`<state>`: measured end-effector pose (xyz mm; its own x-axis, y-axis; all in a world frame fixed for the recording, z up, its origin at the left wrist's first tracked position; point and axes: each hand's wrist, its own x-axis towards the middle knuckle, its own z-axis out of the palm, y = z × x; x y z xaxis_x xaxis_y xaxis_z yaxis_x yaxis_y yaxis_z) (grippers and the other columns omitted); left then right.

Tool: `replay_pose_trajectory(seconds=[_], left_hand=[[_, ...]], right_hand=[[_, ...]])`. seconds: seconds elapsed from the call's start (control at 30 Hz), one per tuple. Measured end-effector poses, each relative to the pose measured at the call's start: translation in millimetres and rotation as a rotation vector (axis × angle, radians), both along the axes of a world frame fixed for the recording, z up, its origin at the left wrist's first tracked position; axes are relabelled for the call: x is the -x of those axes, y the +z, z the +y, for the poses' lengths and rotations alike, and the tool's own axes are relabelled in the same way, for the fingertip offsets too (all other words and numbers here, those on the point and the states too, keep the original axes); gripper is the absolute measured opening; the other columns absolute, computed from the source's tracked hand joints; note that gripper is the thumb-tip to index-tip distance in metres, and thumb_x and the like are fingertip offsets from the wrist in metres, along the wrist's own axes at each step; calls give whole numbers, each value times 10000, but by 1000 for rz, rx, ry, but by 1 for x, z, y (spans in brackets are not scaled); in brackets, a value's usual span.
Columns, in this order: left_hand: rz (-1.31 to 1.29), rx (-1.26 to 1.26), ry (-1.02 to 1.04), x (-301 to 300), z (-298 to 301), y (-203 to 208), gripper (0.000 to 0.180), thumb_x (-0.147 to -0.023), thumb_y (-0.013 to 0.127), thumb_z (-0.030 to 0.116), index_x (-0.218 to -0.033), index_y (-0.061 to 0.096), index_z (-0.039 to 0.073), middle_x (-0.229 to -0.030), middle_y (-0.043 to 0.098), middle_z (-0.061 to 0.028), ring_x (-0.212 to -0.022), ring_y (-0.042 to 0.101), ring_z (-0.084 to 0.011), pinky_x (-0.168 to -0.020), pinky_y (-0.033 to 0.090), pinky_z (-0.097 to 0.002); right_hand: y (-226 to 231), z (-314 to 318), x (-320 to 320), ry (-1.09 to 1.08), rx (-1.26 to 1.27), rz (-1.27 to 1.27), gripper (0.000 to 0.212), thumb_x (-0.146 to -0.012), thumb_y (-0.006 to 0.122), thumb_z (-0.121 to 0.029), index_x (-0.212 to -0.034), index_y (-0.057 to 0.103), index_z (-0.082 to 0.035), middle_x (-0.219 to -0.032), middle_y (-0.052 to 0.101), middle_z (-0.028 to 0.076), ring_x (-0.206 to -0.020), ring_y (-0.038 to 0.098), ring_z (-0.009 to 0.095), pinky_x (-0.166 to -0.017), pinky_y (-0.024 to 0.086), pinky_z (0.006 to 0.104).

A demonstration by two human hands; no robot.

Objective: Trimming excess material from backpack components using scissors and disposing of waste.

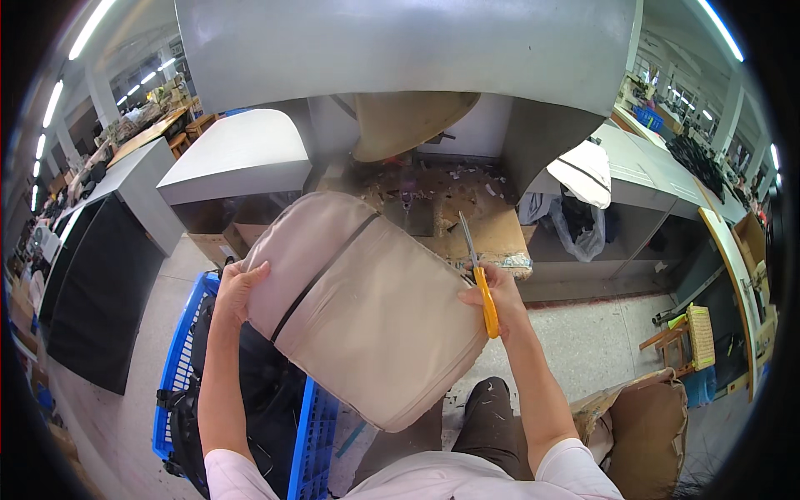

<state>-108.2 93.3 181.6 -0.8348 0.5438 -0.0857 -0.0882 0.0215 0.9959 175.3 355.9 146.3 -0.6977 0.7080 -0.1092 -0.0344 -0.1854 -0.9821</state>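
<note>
A beige, padded-looking fabric panel (379, 312) with rounded corners is held up, tilted, in front of me. A narrow black strip (325, 275) crosses it, and its left part looks pinker. My left hand (239, 287) is closed on the panel's left edge, thumb on the near face. My right hand (500, 293) grips the right edge and also holds orange-handled scissors (487, 304). Their metal blades point up and away beside the panel. The fingers behind the panel are hidden.
A blue plastic basket (304, 442) with black items stands at my lower left. Ahead is a grey machine housing (408, 50) above a cardboard box (479, 242) strewn with scraps. To the right are a worktable (667, 171), a small wooden stool (690, 342) and a brown carton (646, 425).
</note>
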Motion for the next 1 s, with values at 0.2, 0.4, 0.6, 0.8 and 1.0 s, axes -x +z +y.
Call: replay_pose_trajectory(seconds=[0.2, 0.4, 0.6, 0.8, 1.0], left_hand=[[29, 0, -41, 7, 15, 3, 205, -724, 662, 121, -866, 609, -18, -736, 617, -73, -597, 587, -148, -582, 480, -281], [10, 36, 29, 7, 22, 11, 198, -726, 651, 108, -869, 607, -22, -751, 617, -89, -612, 592, -170, -601, 481, -306], [8, 18, 4, 15, 23, 8, 201, -725, 651, 105, -874, 606, -22, -756, 617, -94, -623, 596, -176, -602, 481, -311], [14, -21, -63, 15, 25, 1, 207, -729, 660, 121, -870, 609, -22, -757, 619, -86, -612, 590, -160, -591, 479, -297], [38, -25, -120, 6, 28, -10, 208, -717, 684, 129, -844, 615, -20, -729, 616, -66, -597, 575, -134, -576, 474, -275]], right_hand=[[9, 11, 2, -41, 11, -46, 555, -520, 723, 13, -1033, 513, 22, -825, 544, 49, -701, 545, 128, -661, 436, 208], [10, 17, 12, -35, -11, -43, 553, -519, 717, -2, -1031, 510, 32, -826, 556, 78, -680, 556, 142, -637, 448, 221], [19, 12, 12, -40, 0, -20, 562, -521, 712, -11, -1041, 505, 43, -841, 559, 96, -698, 560, 152, -643, 447, 221], [5, 13, 2, -31, -53, -58, 592, -515, 716, -7, -1064, 501, 46, -864, 550, 86, -713, 555, 145, -671, 442, 219], [-22, 12, -17, -51, -50, 7, 594, -527, 727, 1, -1071, 499, 72, -855, 546, 76, -688, 539, 126, -646, 440, 222]])
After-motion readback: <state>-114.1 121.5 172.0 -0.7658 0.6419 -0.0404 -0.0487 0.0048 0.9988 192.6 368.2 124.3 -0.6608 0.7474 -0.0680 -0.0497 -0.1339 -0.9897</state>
